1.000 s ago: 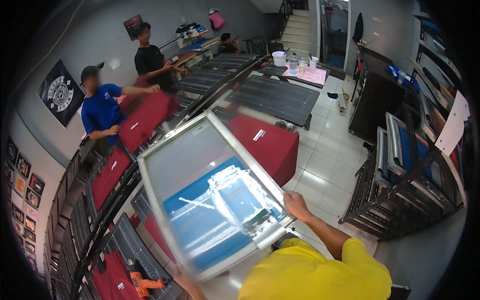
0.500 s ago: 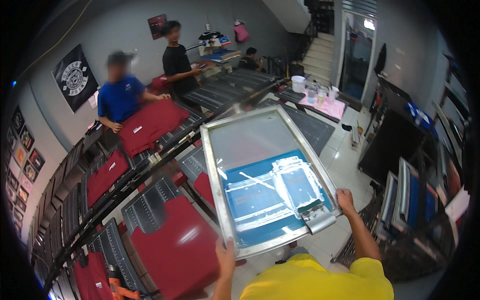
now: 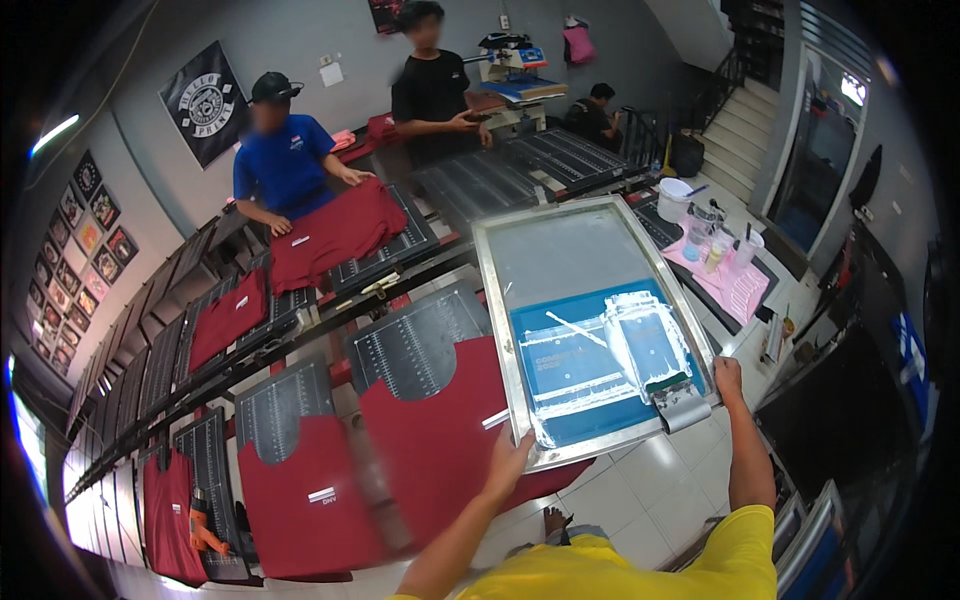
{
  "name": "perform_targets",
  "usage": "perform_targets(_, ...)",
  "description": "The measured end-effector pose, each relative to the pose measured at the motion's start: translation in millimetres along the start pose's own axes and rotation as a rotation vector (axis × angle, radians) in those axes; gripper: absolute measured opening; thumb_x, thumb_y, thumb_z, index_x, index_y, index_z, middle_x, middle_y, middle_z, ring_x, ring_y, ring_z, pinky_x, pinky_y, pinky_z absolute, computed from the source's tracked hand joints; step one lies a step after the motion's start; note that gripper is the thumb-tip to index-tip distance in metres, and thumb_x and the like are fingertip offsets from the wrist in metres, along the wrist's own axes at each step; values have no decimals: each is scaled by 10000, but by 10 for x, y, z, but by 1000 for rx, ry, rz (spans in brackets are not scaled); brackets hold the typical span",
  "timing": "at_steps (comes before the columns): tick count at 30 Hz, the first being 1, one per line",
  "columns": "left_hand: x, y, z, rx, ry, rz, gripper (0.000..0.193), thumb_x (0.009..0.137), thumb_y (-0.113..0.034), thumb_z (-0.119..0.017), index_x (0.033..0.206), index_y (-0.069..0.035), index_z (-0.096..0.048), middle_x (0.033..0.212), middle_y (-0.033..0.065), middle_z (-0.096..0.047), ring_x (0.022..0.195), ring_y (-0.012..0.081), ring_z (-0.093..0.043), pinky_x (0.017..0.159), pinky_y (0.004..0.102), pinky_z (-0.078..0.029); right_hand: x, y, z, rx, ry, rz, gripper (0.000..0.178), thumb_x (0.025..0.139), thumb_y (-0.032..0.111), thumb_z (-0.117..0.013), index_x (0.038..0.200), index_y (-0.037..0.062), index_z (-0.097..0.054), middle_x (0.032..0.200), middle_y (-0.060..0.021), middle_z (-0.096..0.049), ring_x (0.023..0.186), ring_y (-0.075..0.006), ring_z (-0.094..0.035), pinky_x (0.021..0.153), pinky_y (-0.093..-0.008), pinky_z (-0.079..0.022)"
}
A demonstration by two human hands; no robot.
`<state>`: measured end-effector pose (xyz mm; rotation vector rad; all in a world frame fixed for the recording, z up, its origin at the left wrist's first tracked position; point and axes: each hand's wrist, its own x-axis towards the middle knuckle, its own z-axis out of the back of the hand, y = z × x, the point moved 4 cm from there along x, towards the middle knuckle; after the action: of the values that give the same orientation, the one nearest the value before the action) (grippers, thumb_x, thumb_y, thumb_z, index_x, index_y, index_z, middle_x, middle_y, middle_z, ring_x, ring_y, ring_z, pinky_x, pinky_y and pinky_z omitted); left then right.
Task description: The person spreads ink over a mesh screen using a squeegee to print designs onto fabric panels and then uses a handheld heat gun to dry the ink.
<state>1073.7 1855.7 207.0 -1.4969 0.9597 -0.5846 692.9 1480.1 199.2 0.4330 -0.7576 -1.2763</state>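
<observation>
I hold a metal-rimmed printing screen point(image 3: 502, 345) tilted in front of me. Its mesh is grey at the far part and blue point(image 3: 565, 372) nearer, streaked with white ink. My left hand point(image 3: 511, 462) is closed on the near left corner, and my right hand point(image 3: 728, 382) grips the right side rail. A squeegee point(image 3: 684, 406) with a grey metal handle rests on the near right part of the screen, overhanging the rim. Left of the screen, a dark red shirt point(image 3: 430, 430) lies on a black board, partly hidden by my left arm and the screen.
Another red shirt point(image 3: 300, 500) and an orange heat gun point(image 3: 205, 525) lie at left. Across the rail, a person in blue point(image 3: 290, 165) handles a red shirt point(image 3: 345, 235); a person in black point(image 3: 430, 95) stands beside. Ink tubs point(image 3: 675, 200) stand at the right.
My view has shifted, and the screen has moved rightward past the boards, uncovering more of the red shirt beside it. Both hands keep their hold, and the squeegee stays on the screen.
</observation>
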Motion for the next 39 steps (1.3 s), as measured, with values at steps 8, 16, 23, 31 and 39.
perform_targets(8, 511, 159, -360, 75, -17, 92, 540, 959, -257, -622, 1374, 45, -455, 1268, 190, -611, 1143, 242, -584, 1000, 344, -424, 896, -370, -489, 103, 102, 58, 366, 876, 229, -503, 694, -88, -495, 575, -151, -438, 576, -197, -447, 578, -421, -360)
perform_targets(16, 629, 465, -599, 288, -10, 44, 748, 929, -329, -631, 1434, 112, -300, 1344, 319, -508, 1279, 373, -510, 1081, 390, -381, 1285, -673, -731, 37, 195, 206, 340, 904, 214, -466, 729, -77, -447, 616, -164, -385, 598, -209, -398, 596, -430, -335)
perform_targets(23, 663, 400, -748, 399, 27, 190, 786, 959, -338, -598, 1484, 101, -211, 1483, 308, -348, 1402, 353, -350, 1161, 381, -273, 1419, -932, -857, 53, 151, 210, 290, 929, 188, -477, 774, -55, -446, 669, -127, -447, 625, -210, -424, 599, -394, -349)
perform_targets(31, 422, 319, -667, 173, 116, 160, 849, 973, -324, -571, 1493, 154, -99, 1517, 348, -290, 1421, 381, -337, 1160, 345, -279, 1540, -1287, -796, -70, 72, 163, 296, 953, 135, -558, 1142, -74, -647, 1068, -201, -680, 980, -275, -636, 913, -352, -478)
perform_targets(39, -729, 168, 793, 23, 34, 95, 446, 1032, -210, -499, 1404, 32, -453, 1368, 204, -552, 1277, 284, -538, 1069, 368, -435, 1061, -465, -312, -149, -178, 271, 359, 1024, 213, -494, 1246, -33, -631, 1217, -191, -659, 1124, -308, -629, 991, -378, -480)
